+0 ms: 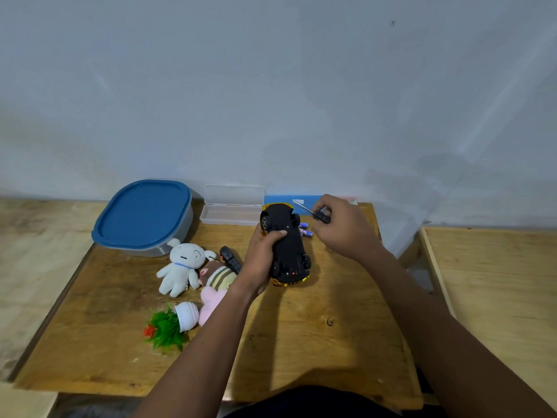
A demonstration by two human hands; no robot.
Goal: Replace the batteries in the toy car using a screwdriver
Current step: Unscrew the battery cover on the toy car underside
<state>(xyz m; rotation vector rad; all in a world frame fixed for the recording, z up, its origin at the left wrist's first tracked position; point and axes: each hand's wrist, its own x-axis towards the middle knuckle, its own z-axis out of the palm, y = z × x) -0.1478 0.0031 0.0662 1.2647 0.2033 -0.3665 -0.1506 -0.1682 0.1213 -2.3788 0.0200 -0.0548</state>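
The toy car (286, 245) is turned upside down, its black underside facing up and yellow bodywork showing at both ends. My left hand (261, 260) grips it from the left side above the wooden table (301, 342), thumb across the underside. My right hand (343, 227) holds a small screwdriver (313, 214) with a black handle; its metal tip points up and to the left, just right of the car's far end. Small blue batteries (306, 229) lie on the table between the car and my right hand.
A blue-lidded container (144, 215) and an open clear plastic case (232, 206) stand at the back left. A white plush toy (180, 268), a second plush (215, 282), a black remote-like piece (230, 257) and a tipped small potted plant (171, 324) lie left of the car. A second wooden surface (494, 282) sits to the right.
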